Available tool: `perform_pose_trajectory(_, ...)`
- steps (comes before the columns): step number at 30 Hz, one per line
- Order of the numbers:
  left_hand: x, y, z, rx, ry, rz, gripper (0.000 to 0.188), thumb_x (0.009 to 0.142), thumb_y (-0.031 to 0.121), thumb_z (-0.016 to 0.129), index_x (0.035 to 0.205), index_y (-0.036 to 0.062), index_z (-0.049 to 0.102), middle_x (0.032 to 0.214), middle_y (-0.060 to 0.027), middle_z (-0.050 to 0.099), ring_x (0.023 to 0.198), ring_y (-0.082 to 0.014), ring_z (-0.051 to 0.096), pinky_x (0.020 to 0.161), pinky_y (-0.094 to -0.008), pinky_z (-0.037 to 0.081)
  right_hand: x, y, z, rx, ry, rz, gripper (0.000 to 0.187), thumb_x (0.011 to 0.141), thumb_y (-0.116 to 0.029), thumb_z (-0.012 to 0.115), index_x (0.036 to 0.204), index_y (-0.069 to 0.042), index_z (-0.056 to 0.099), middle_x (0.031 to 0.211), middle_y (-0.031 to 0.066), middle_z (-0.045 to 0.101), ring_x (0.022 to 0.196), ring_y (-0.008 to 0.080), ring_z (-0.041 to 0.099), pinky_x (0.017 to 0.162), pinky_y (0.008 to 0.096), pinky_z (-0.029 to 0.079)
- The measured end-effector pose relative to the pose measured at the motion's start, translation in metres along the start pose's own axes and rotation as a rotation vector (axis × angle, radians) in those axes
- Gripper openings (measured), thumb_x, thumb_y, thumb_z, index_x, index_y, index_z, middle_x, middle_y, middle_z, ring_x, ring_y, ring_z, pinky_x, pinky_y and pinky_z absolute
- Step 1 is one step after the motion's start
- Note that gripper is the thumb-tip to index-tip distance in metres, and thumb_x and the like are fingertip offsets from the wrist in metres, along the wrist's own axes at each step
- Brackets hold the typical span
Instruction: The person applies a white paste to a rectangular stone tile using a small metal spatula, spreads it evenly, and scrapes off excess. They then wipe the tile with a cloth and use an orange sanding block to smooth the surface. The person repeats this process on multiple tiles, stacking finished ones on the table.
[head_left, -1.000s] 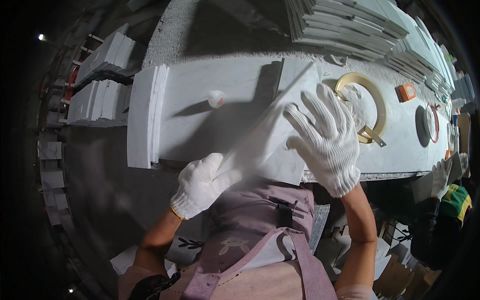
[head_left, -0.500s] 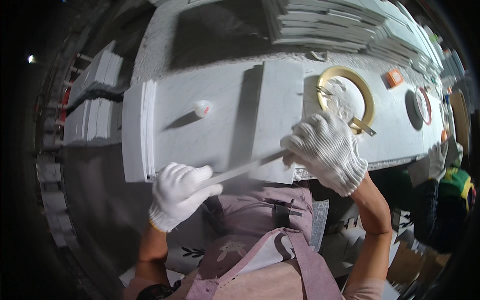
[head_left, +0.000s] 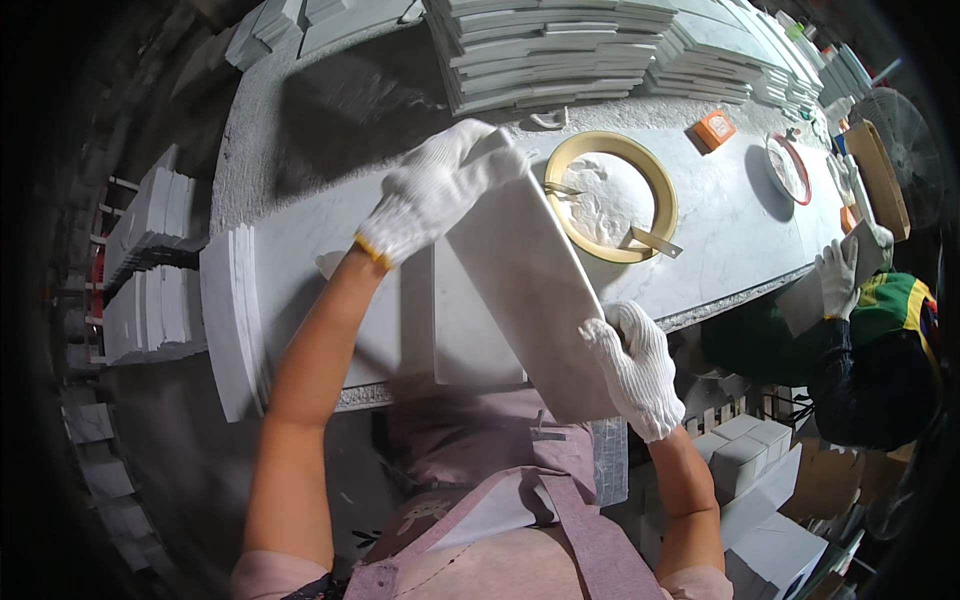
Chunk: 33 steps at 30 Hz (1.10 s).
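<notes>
Between my gloved hands a pale grey-white stone tile (head_left: 530,290) is held up, tilted, above the bench. My left hand (head_left: 435,185), in a white knit glove, grips its far end. On the near right edge my right hand (head_left: 632,370), gloved too, closes round the tile. Under it a second tile (head_left: 465,335) lies flat across the bench top (head_left: 375,315). A yellow-rimmed basin (head_left: 668,205) with white paste stands just beyond the held tile, and a scraper (head_left: 655,242) rests over its rim. The small white round container (head_left: 328,262) is mostly hidden behind my left forearm.
Tile stacks (head_left: 560,55) rise along the back. Upright tiles (head_left: 230,320) stand at the bench's left end, with more tiles (head_left: 150,310) on a rack beyond. An orange box (head_left: 714,130) and a red-rimmed bowl (head_left: 787,168) sit to the right. A co-worker's gloved hand (head_left: 838,278) holds a slab.
The tile has turned from nearly edge-on to showing its broad face. My left hand has swung up to its far end, my right hand lower to its near edge. The view has shifted right.
</notes>
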<state>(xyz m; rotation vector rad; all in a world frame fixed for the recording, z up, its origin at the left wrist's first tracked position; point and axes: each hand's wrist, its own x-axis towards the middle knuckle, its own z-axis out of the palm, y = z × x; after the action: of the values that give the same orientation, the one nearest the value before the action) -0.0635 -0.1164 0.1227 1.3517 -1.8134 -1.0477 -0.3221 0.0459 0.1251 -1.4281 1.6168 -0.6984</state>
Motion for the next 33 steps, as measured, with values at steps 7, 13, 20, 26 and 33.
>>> perform_pose_trajectory(7, 0.065, -0.014, 0.024, 0.238, 0.251, -0.092, 0.076, 0.094, 0.08, 0.056, 0.078, 0.0074, 0.07, 0.066, -0.0097, 0.06, 0.066, -0.0279, 0.059, 0.067, -0.0432, 0.047, 0.025, 0.002, 0.02, 0.08, 0.011, 0.023, 0.023, 0.104, -0.022, 0.067, 0.107, 0.0, 0.068, 0.085, 0.0084, 0.062, 0.078, 0.0146, 0.056, 0.076, 0.0327, 0.049)
perform_pose_trajectory(13, 0.098, -0.038, 0.045, 0.222, 0.342, -0.24, 0.082, 0.095, 0.082, 0.051, 0.091, 0.0042, 0.076, 0.073, -0.0127, 0.066, 0.072, -0.0233, 0.058, 0.074, -0.0413, 0.049, 0.047, -0.001, 0.02, 0.126, -0.029, 0.058, 0.026, 0.105, -0.023, 0.065, 0.115, 0.002, 0.066, 0.088, 0.0101, 0.064, 0.08, 0.0161, 0.058, 0.077, 0.0335, 0.05)
perform_pose_trajectory(20, 0.108, -0.053, 0.057, 0.174, 0.386, -0.334, 0.083, 0.096, 0.079, 0.054, 0.09, -0.0017, 0.075, 0.07, -0.0168, 0.064, 0.07, -0.0247, 0.058, 0.073, -0.0422, 0.049, 0.051, 0.009, 0.008, 0.182, -0.121, -0.032, 0.035, 0.106, -0.023, 0.065, 0.131, 0.001, 0.065, 0.11, 0.0137, 0.073, 0.099, 0.0159, 0.067, 0.09, 0.0328, 0.054)
perform_pose_trajectory(26, 0.108, -0.056, 0.058, 0.161, 0.411, -0.243, 0.077, 0.099, 0.075, 0.052, 0.084, 0.0034, 0.076, 0.077, -0.0252, 0.068, 0.075, -0.0428, 0.066, 0.07, -0.0494, 0.049, 0.055, 0.041, -0.03, 0.082, 0.485, -0.215, 0.041, 0.093, -0.009, 0.08, 0.132, -0.007, 0.067, 0.119, 0.0128, 0.072, 0.098, 0.0215, 0.075, 0.083, 0.0305, 0.061)
perform_pose_trajectory(33, 0.112, -0.066, 0.059, 0.131, 0.401, -0.23, 0.08, 0.098, 0.076, 0.052, 0.089, 0.0006, 0.075, 0.083, -0.0268, 0.07, 0.08, -0.0468, 0.066, 0.072, -0.0497, 0.049, 0.085, 0.059, -0.067, -0.706, 0.47, -0.209, 0.043, 0.092, -0.028, 0.08, 0.133, -0.017, 0.07, 0.121, 0.0096, 0.073, 0.092, 0.0245, 0.076, 0.08, 0.0354, 0.059)
